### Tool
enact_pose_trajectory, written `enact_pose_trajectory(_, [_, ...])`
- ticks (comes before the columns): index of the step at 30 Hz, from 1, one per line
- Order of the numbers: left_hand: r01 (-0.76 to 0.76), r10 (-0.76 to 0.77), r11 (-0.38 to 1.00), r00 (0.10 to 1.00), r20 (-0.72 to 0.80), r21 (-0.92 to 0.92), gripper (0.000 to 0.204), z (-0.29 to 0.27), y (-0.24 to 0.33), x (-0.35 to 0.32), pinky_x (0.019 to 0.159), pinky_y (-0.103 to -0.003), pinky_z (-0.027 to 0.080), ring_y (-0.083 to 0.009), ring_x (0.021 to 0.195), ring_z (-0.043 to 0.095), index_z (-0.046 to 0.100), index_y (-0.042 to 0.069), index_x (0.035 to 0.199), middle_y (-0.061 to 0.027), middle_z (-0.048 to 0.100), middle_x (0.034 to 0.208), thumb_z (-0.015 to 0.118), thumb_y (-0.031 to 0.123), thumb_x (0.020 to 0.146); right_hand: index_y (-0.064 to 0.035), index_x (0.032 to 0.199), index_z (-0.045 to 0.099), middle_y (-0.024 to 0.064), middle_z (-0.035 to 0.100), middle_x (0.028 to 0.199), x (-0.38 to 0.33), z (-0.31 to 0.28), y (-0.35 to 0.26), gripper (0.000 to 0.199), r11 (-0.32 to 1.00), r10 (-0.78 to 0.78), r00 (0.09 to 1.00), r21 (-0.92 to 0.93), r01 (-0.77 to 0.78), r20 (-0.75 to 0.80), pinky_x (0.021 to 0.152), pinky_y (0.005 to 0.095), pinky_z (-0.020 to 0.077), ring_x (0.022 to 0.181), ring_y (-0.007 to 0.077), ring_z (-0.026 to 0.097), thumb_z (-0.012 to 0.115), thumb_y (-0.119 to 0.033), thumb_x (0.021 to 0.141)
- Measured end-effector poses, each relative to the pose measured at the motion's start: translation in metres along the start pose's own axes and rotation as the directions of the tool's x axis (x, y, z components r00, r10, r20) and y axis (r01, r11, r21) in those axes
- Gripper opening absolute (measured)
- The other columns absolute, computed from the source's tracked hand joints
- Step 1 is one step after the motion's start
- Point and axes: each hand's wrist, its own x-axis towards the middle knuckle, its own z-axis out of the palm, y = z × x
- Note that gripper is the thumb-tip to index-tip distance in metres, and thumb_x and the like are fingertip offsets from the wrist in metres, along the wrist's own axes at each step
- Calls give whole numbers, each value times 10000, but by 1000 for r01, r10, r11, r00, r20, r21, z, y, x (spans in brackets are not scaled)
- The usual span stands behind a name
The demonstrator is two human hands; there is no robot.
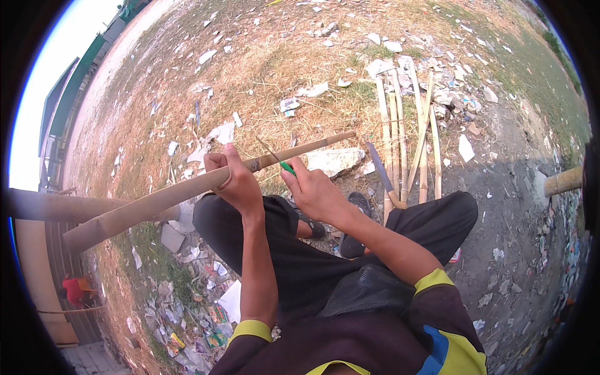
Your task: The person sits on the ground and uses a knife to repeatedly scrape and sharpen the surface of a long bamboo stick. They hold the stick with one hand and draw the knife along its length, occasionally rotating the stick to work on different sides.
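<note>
My left hand (236,182) is wrapped round a long bamboo pole (169,197), which slants from the near left up toward the middle. In my right hand (312,194) is a thin-bladed tool with a green handle (287,167). Its narrow blade points up and left, crossing the pole just beyond my left hand; whether it touches the bamboo, I cannot tell. A large knife (379,167) with a dark blade and wooden handle rests near my right knee. Beside it several split bamboo strips (402,125) lie side by side on the ground, one crossing the others.
Paper and plastic scraps (206,325) litter the dry grass and dirt around me. Behind the pole's near end runs a thicker horizontal bamboo pole (62,206). Another bamboo end (562,181) juts in at the right. A person in red (76,290) is at the far left.
</note>
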Motion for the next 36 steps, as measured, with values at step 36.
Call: enact_pose_trajectory(36, [-192, 229, 970, 927, 298, -149, 380, 1, -2, -1, 476, -261, 191, -48, 546, 224, 302, 73, 647, 46, 264, 590, 574, -34, 889, -21, 952, 481, 230, 556, 545, -10, -1, 21, 208, 944, -45, 988, -330, -7, -149, 514, 514, 493, 554, 434, 602, 477, -227, 978])
